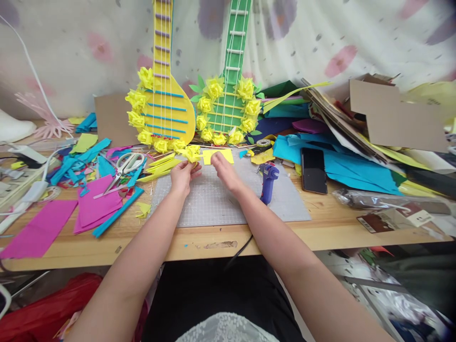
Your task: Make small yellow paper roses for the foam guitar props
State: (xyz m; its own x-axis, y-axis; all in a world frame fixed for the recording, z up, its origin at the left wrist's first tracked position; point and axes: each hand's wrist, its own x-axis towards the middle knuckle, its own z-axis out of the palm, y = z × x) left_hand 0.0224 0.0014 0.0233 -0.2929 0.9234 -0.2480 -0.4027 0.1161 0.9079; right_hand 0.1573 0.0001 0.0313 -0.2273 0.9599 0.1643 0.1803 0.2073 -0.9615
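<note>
My left hand [182,177] is closed, with a yellow paper flower [191,152] at its fingertips. To its right, my right hand [225,174] has its fingers stretched out and holds nothing that I can see. Its fingertips are at a yellow paper rectangle [224,156], partly covering it; whether they touch is unclear. Both hands are over a grey cutting mat [210,209]. Yellow paper strips [160,167] lie left of my left hand. A blue glue gun [268,182] stands on the mat beyond my right forearm.
Behind the mat stand a yellow paper guitar [171,107] and a green one [228,102], both edged with yellow flowers. Scissors [126,166] rest on scraps and pink sheets [98,202] at left. At right lie a phone [314,170], blue paper [359,166] and cardboard [388,109].
</note>
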